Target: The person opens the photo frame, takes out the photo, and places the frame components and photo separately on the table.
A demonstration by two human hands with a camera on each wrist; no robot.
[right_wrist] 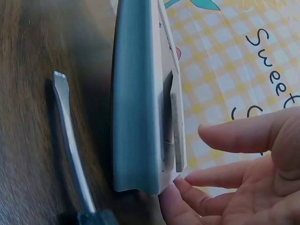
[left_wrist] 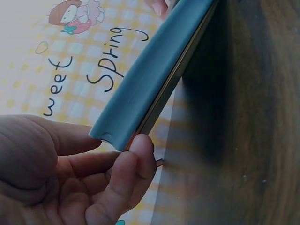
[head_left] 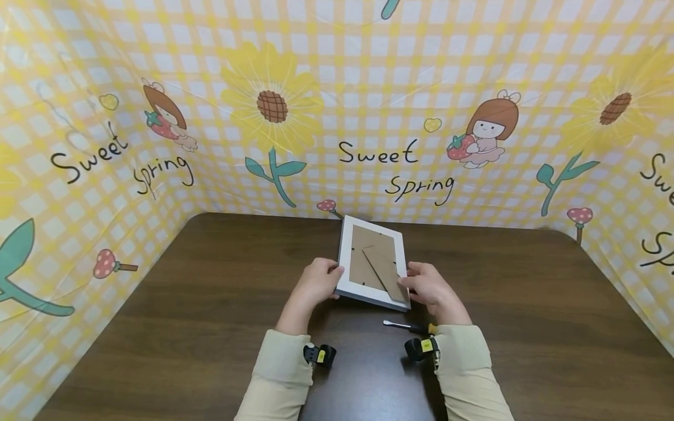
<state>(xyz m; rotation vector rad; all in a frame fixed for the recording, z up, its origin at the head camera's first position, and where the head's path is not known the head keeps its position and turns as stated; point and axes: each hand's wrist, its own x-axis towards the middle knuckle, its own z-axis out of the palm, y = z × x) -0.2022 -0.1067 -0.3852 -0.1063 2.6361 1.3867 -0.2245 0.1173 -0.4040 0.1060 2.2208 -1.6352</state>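
Observation:
A picture frame [head_left: 344, 266] is held tilted up above the table, its white-bordered back and brown backing board [head_left: 358, 269] facing me. A narrow stand leg [head_left: 375, 270] lies slanted on the board. My left hand [head_left: 316, 282] grips the frame's left edge; in the left wrist view its fingers [left_wrist: 142, 150] pinch a corner of the blue-grey side [left_wrist: 150, 70]. My right hand [head_left: 429, 286] holds the lower right edge. In the right wrist view its fingers [right_wrist: 180, 201] curl at the corner, while the thumb [right_wrist: 234, 136] stands a little off the back.
A flat-blade screwdriver [head_left: 397, 324] with a black and yellow handle lies on the dark wood table [head_left: 210, 316], in front of the frame and beside the right wrist. A yellow checked cloth [head_left: 363, 117] with printed flowers walls the table at the back and sides.

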